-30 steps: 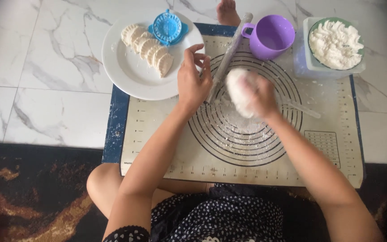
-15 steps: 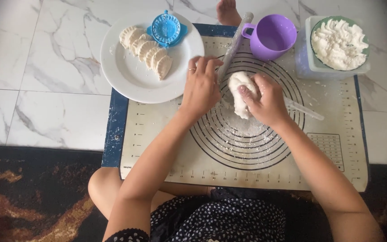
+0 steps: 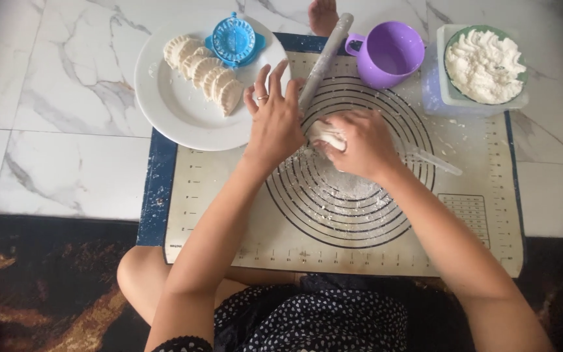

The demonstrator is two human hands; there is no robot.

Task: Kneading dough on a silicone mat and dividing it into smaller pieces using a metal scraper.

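Note:
My right hand [image 3: 360, 145] presses down on a white lump of dough [image 3: 326, 134] at the middle of a beige baking mat [image 3: 229, 215] printed with dark rings. Most of the dough is hidden under its fingers. My left hand [image 3: 274, 117] rests just to the left with its fingers spread, its edge touching the dough. A rolling pin [image 3: 324, 62] lies tilted right behind both hands.
A white plate [image 3: 177, 114] at the back left carries several folded dumplings [image 3: 206, 72] and a blue dumpling press [image 3: 234, 40]. A purple cup [image 3: 392, 55] and a bowl of white filling [image 3: 485, 65] stand at the back right. Someone's bare foot [image 3: 324, 14] shows at the far edge.
My right hand has brought the dough down from a lifted hold onto the mat and moved left. My left hand has spread its fingers beside it.

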